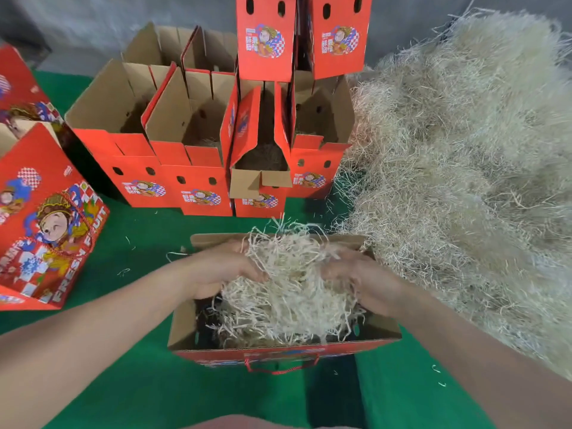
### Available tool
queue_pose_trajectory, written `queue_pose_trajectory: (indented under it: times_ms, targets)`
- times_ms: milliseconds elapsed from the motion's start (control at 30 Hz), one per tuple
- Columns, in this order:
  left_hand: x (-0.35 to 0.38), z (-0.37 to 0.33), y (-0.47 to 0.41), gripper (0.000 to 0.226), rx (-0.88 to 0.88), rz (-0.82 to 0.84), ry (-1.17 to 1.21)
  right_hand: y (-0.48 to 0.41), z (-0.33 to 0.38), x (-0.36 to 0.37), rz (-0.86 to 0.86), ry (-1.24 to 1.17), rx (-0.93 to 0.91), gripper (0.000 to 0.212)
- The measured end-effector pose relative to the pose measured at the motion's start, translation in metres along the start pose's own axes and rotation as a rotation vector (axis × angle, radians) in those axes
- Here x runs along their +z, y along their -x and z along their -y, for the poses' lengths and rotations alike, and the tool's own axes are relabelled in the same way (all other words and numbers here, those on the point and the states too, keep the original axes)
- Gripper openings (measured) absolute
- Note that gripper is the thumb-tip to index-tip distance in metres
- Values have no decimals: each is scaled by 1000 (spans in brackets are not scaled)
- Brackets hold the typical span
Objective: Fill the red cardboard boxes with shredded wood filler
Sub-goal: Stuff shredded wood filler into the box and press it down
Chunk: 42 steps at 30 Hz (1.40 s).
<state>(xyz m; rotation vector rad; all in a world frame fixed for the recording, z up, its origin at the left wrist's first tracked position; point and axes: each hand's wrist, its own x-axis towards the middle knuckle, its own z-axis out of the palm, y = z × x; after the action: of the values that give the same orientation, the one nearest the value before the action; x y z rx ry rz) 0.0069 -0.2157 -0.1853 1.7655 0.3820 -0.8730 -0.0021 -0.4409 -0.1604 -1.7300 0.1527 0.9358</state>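
- The filling step is in hand: a clump of filler (pixel 288 274) is held over and partly inside the front box (pixel 185 323), which stands open on the green worktop (pixel 139 230) just before the person.
- The left hand (pixel 223 267) is seen with its fingers curled down into the clump's left side, so that side is gripped.
- The right hand (pixel 359 274) is pressed against the clump's right side. It is blurred and its fingertips are buried in strands, so it cannot be told how far it is closed.
- Strands are already lying low in the front box, but dark gaps are left at its near corners, so it is judged to be only partly filled.
- The main pile of shredded wood filler (pixel 464 181) is heaped on the right, touching the front box's right flap.
- Behind, a row of open boxes (pixel 198 181) is waiting; a little filler is visible in some, and the rest cannot be judged.
- Next, the clump would have to be released and pressed down evenly toward the corners. More filler would then be drawn from the pile, with loose strands kept off the flaps.
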Motion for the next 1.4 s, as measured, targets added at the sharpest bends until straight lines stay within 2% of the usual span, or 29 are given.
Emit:
queue_pose_trajectory:
  times_ms: [67, 133, 167, 267, 333, 367, 433, 467, 500, 567, 600, 633, 700, 733, 767, 800, 833, 900, 933, 1000, 1033, 1100, 1200, 1267, 1400]
  targets:
    - [7, -3, -2, 91, 11, 14, -38, -10, 0, 13, -17, 75, 38, 60]
    - [1, -4, 2, 92, 1, 30, -150, -13, -2, 9, -120, 155, 83, 31]
    - [-6, -3, 5, 93, -3, 42, -185, -12, -4, 2, -180, 173, 103, 28]
    - [-26, 1, 9, 104, 24, 59, -133, -8, -12, -10, -252, 157, 147, 52]
    - [-19, -1, 8, 103, 39, 30, -42, -8, -10, -4, -63, 55, 75, 57]
    - [-10, -2, 7, 95, 19, 9, 2, -10, -11, 2, 54, 28, 39, 62]
    - [4, -1, 6, 57, -16, 26, 112, -16, -9, 16, 163, 85, 34, 67]
    - [6, 0, 7, 38, -51, 121, 217, -18, -8, 21, 151, 117, 51, 61]
    - [2, 3, 8, 27, -61, 257, 344, -19, -8, 22, 92, 147, 57, 50]
    - [-11, 6, 12, 27, -39, 427, 555, -20, -8, 16, -70, 201, 109, 21]
    - [-16, 7, 13, 32, -22, 430, 535, -19, -10, 9, -129, 193, 150, 12]
    - [-18, 9, 13, 43, -6, 361, 439, -17, -11, 4, -167, 177, 190, 9]
    - [-13, 13, 13, 66, 5, 104, 166, -14, -13, -4, -216, 171, 248, 9]
    - [-10, 12, 14, 64, 6, 37, 64, -13, -12, -4, -231, 166, 261, 10]
    - [-8, 14, 12, 50, 22, 26, 36, -13, -10, -4, -233, 153, 263, 11]
    - [-6, 11, 14, 31, 4, 86, 83, -13, -9, -4, -229, 148, 257, 12]
    - [-4, 9, 17, 23, -17, 165, 178, -13, -8, -3, -211, 164, 249, 11]
    - [-2, 5, 19, 31, -31, 262, 319, -13, -7, -2, -119, 198, 217, 18]
    - [1, 5, 17, 35, -36, 258, 312, -12, -6, 0, -80, 167, 197, 21]
    - [16, 4, 9, 26, -39, 131, 221, -13, -3, 8, -27, 90, 193, 35]
    - [23, 4, 5, 22, -25, 42, 160, -18, -3, 13, -14, 82, 194, 55]
    - [31, 6, -1, 24, 0, -43, 22, -24, -4, 24, -27, 169, 201, 69]
    - [17, 8, 1, 11, 166, -176, -410, -26, -8, 13, -157, 334, 176, 52]
    - [2, 8, 3, 3, 185, -254, -660, -21, -10, 0, -204, 380, 218, 59]
    - [-10, 12, 0, 19, 133, -200, -922, -15, -8, -10, -223, 433, 193, 58]
